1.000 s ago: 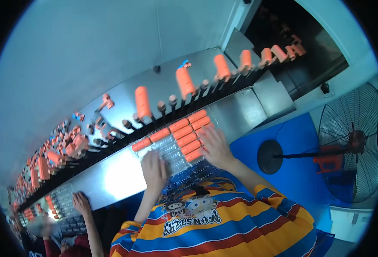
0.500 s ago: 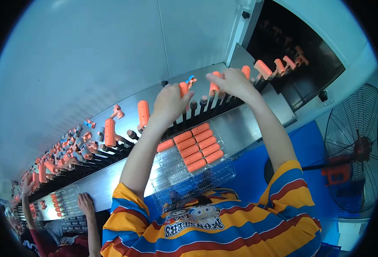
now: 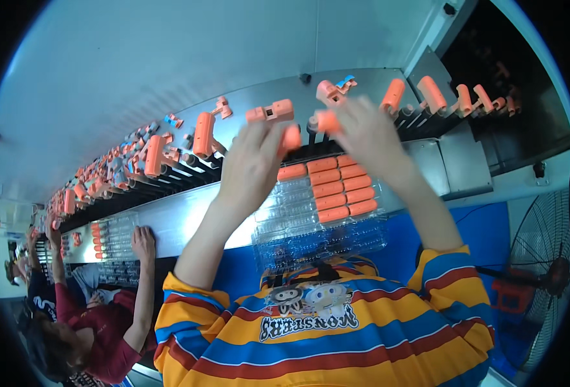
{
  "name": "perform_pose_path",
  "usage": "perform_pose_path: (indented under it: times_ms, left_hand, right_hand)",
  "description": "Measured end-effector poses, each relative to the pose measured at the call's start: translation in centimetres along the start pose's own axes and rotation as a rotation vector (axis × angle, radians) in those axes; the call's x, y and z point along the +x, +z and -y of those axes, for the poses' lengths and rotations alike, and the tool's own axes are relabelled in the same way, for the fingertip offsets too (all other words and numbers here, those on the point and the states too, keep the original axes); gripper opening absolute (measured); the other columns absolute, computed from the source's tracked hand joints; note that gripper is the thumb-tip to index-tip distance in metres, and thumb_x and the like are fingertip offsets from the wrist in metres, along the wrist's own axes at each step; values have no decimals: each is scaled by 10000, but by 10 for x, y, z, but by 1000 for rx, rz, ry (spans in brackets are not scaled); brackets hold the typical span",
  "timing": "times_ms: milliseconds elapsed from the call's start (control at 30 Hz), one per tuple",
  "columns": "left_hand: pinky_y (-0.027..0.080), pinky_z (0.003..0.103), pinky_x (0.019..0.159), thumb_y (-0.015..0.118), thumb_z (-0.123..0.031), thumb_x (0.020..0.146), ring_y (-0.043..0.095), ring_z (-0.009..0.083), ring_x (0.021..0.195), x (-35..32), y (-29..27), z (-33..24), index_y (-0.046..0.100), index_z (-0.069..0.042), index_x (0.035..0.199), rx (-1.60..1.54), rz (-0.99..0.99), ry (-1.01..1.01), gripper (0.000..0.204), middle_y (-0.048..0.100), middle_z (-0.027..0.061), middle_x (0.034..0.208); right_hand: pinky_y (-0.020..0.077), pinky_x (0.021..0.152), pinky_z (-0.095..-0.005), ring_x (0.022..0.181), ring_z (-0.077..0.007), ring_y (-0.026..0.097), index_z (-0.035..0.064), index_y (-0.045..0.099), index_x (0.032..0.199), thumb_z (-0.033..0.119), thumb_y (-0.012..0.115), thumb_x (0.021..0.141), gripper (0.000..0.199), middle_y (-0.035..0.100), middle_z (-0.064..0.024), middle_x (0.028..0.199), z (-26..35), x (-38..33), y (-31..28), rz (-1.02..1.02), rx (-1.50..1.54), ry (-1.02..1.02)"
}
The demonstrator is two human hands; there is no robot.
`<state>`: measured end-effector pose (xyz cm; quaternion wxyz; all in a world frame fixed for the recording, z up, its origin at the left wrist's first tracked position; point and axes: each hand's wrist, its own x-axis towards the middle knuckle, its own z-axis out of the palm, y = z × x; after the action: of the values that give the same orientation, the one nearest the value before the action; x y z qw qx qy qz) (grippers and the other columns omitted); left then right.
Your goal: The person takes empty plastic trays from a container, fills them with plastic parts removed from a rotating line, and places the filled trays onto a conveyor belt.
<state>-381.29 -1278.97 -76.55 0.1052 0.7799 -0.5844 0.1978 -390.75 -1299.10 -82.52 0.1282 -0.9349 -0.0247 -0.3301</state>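
My left hand [image 3: 249, 161] is closed around a short orange plastic cylinder [image 3: 290, 138] whose end shows beside my fingers. Just beyond those fingers is an orange piece with a square hole [image 3: 270, 112]. My right hand [image 3: 370, 138], smeared by motion, has its fingers on another orange plastic cylinder [image 3: 327, 122] over the row of black pegs. Past it, near the pegs, is a second orange holed piece [image 3: 330, 93]. Below my hands, a clear plastic tray [image 3: 278, 216] holds several orange cylinders in its right columns and one at its upper left.
Orange cylinders stand on pegs to the left [image 3: 203, 134] and right [image 3: 431, 94]. Many small orange and grey parts [image 3: 114, 164] lie along the metal ledge. At lower left a co-worker [image 3: 98, 322] sits by another tray [image 3: 114, 235]. A black fan [image 3: 549, 258] stands at right.
The view has swung left, so the pegs and tray sit further right. The cylinders at my hands have tipped from upright, and orange holed pieces now show beyond them.
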Motion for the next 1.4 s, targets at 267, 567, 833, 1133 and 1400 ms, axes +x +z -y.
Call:
perform_pose_path:
  times_ms: [267, 567, 833, 1133, 1400]
  left_hand:
    - [480, 382, 880, 617, -70, 795, 564, 318, 1045, -120, 114, -5, 555, 28, 1175, -23, 229, -245, 397, 584, 179, 1141]
    - [260, 533, 1091, 581, -207, 867, 314, 438, 1336, -101, 160, -77, 367, 24, 1389, -38, 311, -288, 609, 350, 266, 1426]
    - [218, 566, 1101, 500, -245, 923, 281, 412, 1365, -77, 181, -133, 295, 38, 1424, 188, 345, -541, 611, 290, 251, 1476]
    - [265, 516, 1091, 550, -214, 891, 304, 445, 1343, -46, 205, -186, 349, 61, 1388, 35, 204, -500, 602, 305, 290, 1455]
    - [450, 420, 933, 623, -46, 848, 540, 394, 1097, 94, 197, -266, 563, 33, 1162, -452, 52, -192, 329, 537, 239, 1210]
  right_hand:
    - [451, 841, -356, 1008, -266, 545, 5, 587, 1106, 129, 575, 779, 350, 614, -90, 1074, 32, -76, 75, 247, 136, -77]
    - [392, 972, -471, 1173, -286, 494, 27, 518, 1239, 211, 550, 859, 424, 524, -134, 1274, -23, -143, 97, 257, -21, 34]
    - [465, 833, -378, 947, -259, 571, 36, 568, 1041, 158, 573, 857, 221, 594, -92, 981, -97, -163, 46, 81, 334, 38]
    - [385, 995, -443, 1207, -298, 468, 52, 581, 1161, 93, 531, 823, 344, 533, -141, 1252, -114, -205, 45, 135, 264, 20]
    - [442, 795, -448, 905, -313, 585, 47, 624, 970, 184, 555, 872, 182, 619, -130, 871, -260, -273, -68, 15, 195, 587]
